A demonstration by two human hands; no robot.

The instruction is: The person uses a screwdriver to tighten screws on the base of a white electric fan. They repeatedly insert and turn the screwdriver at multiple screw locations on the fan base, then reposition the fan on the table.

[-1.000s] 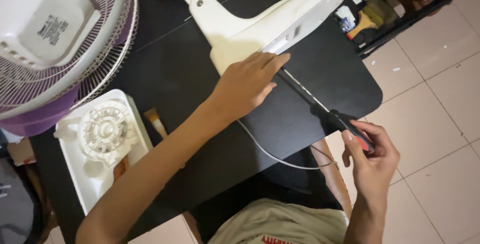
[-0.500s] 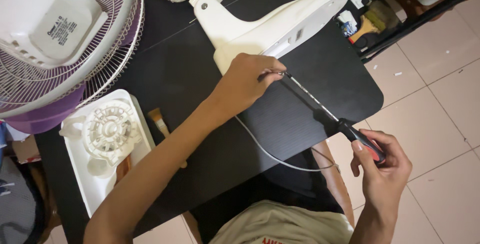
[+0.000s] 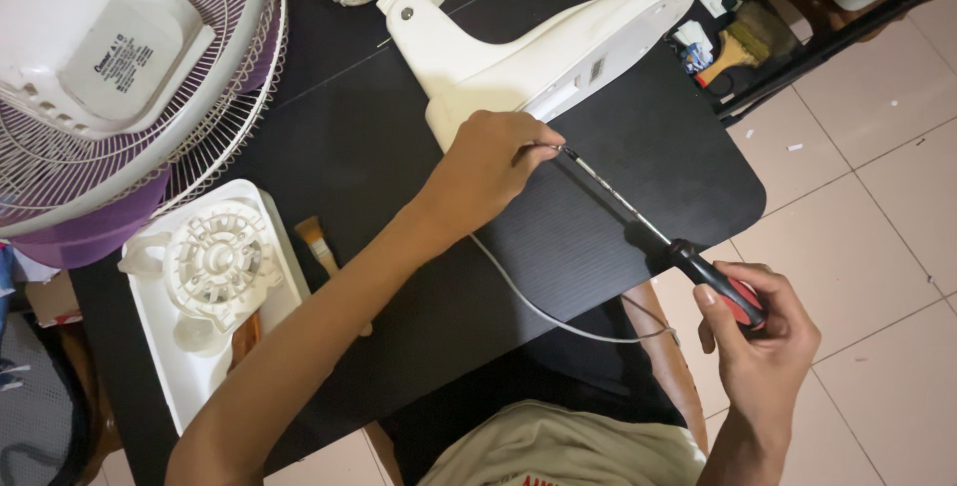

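Glossy white plastic fan housing (image 3: pixel 518 62); shiny metal screwdriver (image 3: pixel 638 222) shaft; matt black table (image 3: pixel 658 147).

Our two bare arms, a beige top and dark legwear

We see our left hand (image 3: pixel 488 169) and right hand (image 3: pixel 758 341) without gloves, rings, watch or wristband, and both forearms are uncovered along their whole visible length, no sleeve reaching them. Our fingernails are short and plain. At the bottom edge we wear a beige fabric top (image 3: pixel 558 446) with a strip of red printed lettering cut off by the frame. Above it, dark cloth (image 3: pixel 558 371) covers our lap, too shadowed for us to tell its cut.
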